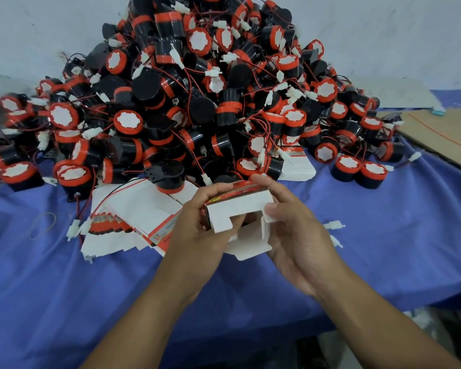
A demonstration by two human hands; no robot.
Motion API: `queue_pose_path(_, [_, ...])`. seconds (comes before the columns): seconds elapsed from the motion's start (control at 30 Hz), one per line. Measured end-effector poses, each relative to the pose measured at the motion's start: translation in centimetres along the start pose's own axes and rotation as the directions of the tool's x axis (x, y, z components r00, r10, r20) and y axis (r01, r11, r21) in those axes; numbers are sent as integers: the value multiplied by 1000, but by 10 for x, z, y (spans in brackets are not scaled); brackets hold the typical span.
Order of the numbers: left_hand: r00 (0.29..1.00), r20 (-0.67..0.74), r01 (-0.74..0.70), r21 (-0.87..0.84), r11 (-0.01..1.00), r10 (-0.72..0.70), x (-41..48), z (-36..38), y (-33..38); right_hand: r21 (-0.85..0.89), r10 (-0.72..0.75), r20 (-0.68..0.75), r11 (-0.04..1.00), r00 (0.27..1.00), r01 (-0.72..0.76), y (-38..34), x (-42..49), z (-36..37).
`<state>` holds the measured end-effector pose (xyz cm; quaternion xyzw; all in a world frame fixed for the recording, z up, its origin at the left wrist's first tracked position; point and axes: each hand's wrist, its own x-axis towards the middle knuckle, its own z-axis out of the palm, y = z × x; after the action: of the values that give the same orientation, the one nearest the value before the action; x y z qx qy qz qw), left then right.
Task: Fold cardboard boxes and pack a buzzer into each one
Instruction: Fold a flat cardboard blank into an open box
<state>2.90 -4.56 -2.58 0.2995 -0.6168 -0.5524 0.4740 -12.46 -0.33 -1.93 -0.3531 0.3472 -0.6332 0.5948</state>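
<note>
Above blue cloth [64,288], both hands [197,230] [298,235] grip a half-folded box [240,206].

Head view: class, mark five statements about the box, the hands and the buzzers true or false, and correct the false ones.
1. The left hand and the right hand both hold the box. True.
2. The box's near end is closed. False: its flaps stand open.
3. The buzzers lie in a big pile behind the hands. True.
4. The cloth is green. False: it is blue.
5. Flat boxes lie on the cloth left of the hands. True.
</note>
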Motion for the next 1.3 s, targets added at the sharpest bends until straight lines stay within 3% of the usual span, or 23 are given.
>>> queue_pose_path(0.1, [987,155,47,6,999,-48,-5,-10,4,-22,-7,-16,1000,1000,7,-5,2,-3])
queue_pose_path(0.17, [963,247,84,104,991,-108,-1,-17,11,-50,-22,-24,999,999,21,-11,3,-7])
queue_pose_path(0.3, [972,138,136,321,937,-188,12,-18,11,-63,-43,-24,997,999,41,-22,1,-11])
queue_pose_path(0.37, [953,128,172,513,841,-273,8,-15,12,-127,-50,-60,991,997,42,-24,0,-10])
queue_pose_path(0.43, [954,182,73,627,776,-237,-7,-20,8,-176,-43,-105,984,994,24,-22,0,-9])
queue_pose_path(0.57, [935,352,-242,536,809,47,-8,-13,7,-181,-13,-105,983,994,-6,-21,0,-3])
queue_pose_path(0.73, [922,344,-333,477,813,176,-4,-11,11,-63,74,157,996,985,-65,-29,-4,-6])
queue_pose_path(0.83, [925,348,-306,438,845,155,-9,-17,12,-123,82,235,991,969,-54,-27,-8,-7])
queue_pose_path(0.93, [929,347,-291,467,835,129,-9,-14,12,-306,100,176,951,979,-43,-24,-9,-6])
queue_pose_path(1.13, [938,330,-270,507,819,105,-9,-14,10,-314,149,129,944,980,-103,-24,-6,-8])
queue_pose_path(1.3, [946,304,-264,517,814,114,-10,-12,12,-419,176,125,902,977,-109,-25,-7,-4])
